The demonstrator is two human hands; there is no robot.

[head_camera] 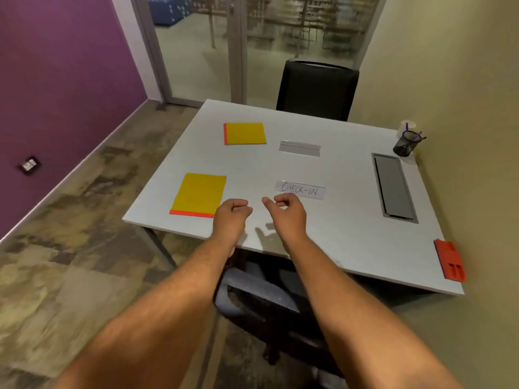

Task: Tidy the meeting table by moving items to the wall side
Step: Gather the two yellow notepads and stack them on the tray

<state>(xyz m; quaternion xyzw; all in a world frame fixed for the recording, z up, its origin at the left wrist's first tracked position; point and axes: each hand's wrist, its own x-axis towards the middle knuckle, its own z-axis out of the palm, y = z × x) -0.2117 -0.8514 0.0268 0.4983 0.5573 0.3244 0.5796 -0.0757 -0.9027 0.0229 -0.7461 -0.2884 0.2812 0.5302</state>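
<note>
On the white meeting table [331, 231] lie two yellow folders with red edges, one near [199, 195] and one far [245, 133]. A clear sign holder reading CHECK-IN [302, 190] stands near the middle, and an empty clear holder [300, 148] sits behind it. My left hand [231, 217] hovers over the front edge, just right of the near folder, fingers curled with nothing in them. My right hand [288, 213] is loosely curled just in front of the CHECK-IN sign, holding nothing.
A black mesh pen cup [405, 144] and a clear cup [407, 126] stand at the beige wall on the right. A grey cable hatch [393, 189] is set into the table. A red object [449, 261] lies at the near right corner. Black chairs stand at the far side [317, 89] and below me [266, 299].
</note>
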